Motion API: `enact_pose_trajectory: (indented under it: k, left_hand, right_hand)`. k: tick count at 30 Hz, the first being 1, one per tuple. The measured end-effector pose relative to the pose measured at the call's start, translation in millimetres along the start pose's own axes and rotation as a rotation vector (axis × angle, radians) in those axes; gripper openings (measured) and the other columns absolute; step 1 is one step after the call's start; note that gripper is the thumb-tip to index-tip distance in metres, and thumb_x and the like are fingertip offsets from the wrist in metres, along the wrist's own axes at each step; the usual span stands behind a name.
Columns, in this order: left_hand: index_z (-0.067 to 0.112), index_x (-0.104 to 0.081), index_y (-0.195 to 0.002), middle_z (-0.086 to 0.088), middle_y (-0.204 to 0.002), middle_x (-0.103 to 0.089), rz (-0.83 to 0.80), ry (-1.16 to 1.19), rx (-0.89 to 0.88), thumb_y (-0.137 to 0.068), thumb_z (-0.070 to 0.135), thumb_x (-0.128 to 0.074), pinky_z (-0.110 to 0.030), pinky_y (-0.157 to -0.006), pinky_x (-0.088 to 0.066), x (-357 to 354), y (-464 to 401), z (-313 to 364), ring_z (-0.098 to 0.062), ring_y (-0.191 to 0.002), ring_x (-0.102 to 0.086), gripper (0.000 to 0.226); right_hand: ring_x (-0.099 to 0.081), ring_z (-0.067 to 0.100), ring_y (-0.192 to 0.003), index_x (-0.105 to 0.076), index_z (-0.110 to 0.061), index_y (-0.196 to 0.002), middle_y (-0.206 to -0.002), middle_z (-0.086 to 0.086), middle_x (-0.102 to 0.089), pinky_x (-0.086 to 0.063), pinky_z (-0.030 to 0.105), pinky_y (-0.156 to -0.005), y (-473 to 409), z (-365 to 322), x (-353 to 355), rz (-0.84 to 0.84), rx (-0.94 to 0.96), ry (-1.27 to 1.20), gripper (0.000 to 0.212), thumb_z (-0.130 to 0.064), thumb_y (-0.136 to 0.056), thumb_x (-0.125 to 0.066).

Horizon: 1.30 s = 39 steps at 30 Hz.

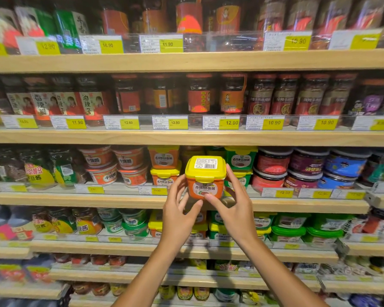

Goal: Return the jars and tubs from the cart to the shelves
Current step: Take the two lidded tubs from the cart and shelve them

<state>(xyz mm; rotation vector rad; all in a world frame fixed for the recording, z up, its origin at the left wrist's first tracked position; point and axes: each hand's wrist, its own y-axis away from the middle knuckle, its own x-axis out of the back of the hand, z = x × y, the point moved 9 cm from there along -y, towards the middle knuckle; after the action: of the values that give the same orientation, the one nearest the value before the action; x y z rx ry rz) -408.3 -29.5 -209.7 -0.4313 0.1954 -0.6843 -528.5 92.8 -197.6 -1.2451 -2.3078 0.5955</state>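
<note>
Putting 1 tub back
We hold the orange tub (205,181) w/ both hands (177,209), (233,207); next, slide it onto the shelf (75,199).

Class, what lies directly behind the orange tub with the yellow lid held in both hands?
Behind the orange tub, held by left hand and right hand, a dim shelf slot shows above it; whatever stands lower there is covered.

Price tags (232,122) blurred; tub (205,177) hides shelf stock.
</note>
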Motion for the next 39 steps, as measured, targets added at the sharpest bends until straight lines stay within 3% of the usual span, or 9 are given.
enact_pose_trajectory:
  k: [5, 8, 13, 16, 18, 22, 27, 33, 39]
  left_hand:
    - [0.025, -0.041, -0.147, 0.012, -0.148, -0.048, 0.000, -0.026, 0.004, -0.087, -0.002, -0.071, -0.011, -0.104, -0.040, 0, -12, -4, 0.001, -0.137, -0.044, 0.072]
    - [0.038, -0.039, -0.141, 0.019, -0.146, -0.046, 0.001, -0.057, -0.004, -0.089, -0.001, -0.070, -0.009, -0.104, -0.039, -1, -24, -1, 0.009, -0.133, -0.042, 0.072]
    - [0.033, -0.033, -0.150, 0.011, -0.152, -0.043, -0.055, -0.125, -0.012, -0.092, 0.003, -0.067, -0.026, -0.115, -0.037, -4, -48, -2, -0.006, -0.142, -0.040, 0.074]
    - [0.024, -0.028, -0.155, 0.008, -0.157, -0.039, -0.074, -0.160, -0.017, -0.093, 0.002, -0.065, -0.013, -0.108, -0.038, -6, -60, 0, -0.006, -0.144, -0.037, 0.076]
    - [0.024, -0.024, -0.157, 0.009, -0.160, -0.032, -0.079, -0.177, 0.018, -0.094, 0.003, -0.064, -0.014, -0.109, -0.034, -8, -66, -3, -0.006, -0.146, -0.032, 0.078]
    - [0.021, -0.015, -0.158, 0.006, -0.162, -0.026, -0.112, -0.282, 0.113, -0.096, 0.008, -0.063, -0.028, -0.114, -0.035, -13, -79, -22, -0.012, -0.148, -0.029, 0.080]
    - [0.024, -0.006, -0.159, 0.006, -0.166, -0.015, -0.168, -0.398, 0.145, -0.096, 0.016, -0.064, -0.044, -0.117, -0.036, -16, -86, -35, -0.016, -0.149, -0.028, 0.086]
    - [0.035, -0.024, -0.154, 0.014, -0.159, -0.030, -0.087, -0.359, -0.024, -0.095, 0.016, -0.064, -0.027, -0.115, -0.035, -2, -47, -21, -0.001, -0.141, -0.034, 0.074]
    - [0.033, -0.042, -0.144, 0.026, -0.144, -0.040, -0.203, -0.541, -0.202, -0.097, 0.017, -0.059, -0.017, -0.113, -0.031, -17, -18, -11, 0.004, -0.139, -0.034, 0.053]
  right_hand:
    - [-0.050, -0.005, -0.130, -0.029, -0.036, -0.156, -0.145, -0.024, -0.050, -0.049, 0.037, -0.108, -20, 6, -11, -0.026, -0.032, 0.003, 0.085, -0.025, -0.087, -0.078]
    - [-0.050, -0.002, -0.131, -0.027, -0.037, -0.157, -0.143, -0.027, -0.051, -0.047, 0.038, -0.110, -32, 9, -18, -0.025, -0.028, 0.010, 0.086, -0.027, -0.088, -0.077]
    - [-0.048, -0.023, -0.117, -0.027, -0.028, -0.158, -0.126, -0.043, -0.046, -0.041, 0.006, -0.097, -49, 12, -27, 0.019, -0.057, 0.028, 0.083, -0.024, -0.090, -0.075]
    - [-0.049, -0.016, -0.115, -0.030, -0.024, -0.156, -0.121, -0.038, -0.049, -0.038, -0.002, -0.087, -58, 15, -29, 0.055, -0.075, 0.045, 0.079, -0.025, -0.091, -0.074]
    - [-0.051, -0.005, -0.118, -0.034, -0.023, -0.153, -0.122, -0.025, -0.054, -0.042, 0.002, -0.090, -65, 18, -32, 0.065, -0.091, 0.079, 0.073, -0.027, -0.092, -0.073]
    - [-0.064, 0.012, -0.108, -0.049, -0.023, -0.127, -0.115, -0.005, -0.066, -0.056, 0.037, -0.090, -75, 31, -37, 0.058, -0.089, 0.130, 0.041, -0.031, -0.093, -0.070]
    - [-0.062, 0.018, -0.106, -0.049, -0.017, -0.118, -0.112, 0.000, -0.063, -0.052, 0.029, -0.084, -82, 33, -38, 0.066, -0.100, 0.161, 0.030, -0.027, -0.096, -0.067]
    - [-0.028, 0.004, -0.148, -0.017, -0.033, -0.159, -0.163, -0.013, -0.028, -0.031, 0.028, -0.117, -41, 40, -33, 0.005, -0.099, 0.128, 0.077, -0.029, -0.098, -0.064]
    - [-0.036, 0.001, -0.142, -0.040, -0.029, -0.150, -0.152, -0.017, -0.041, -0.035, 0.030, -0.117, -11, 45, 15, 0.007, -0.027, 0.274, 0.056, -0.021, -0.100, -0.062]
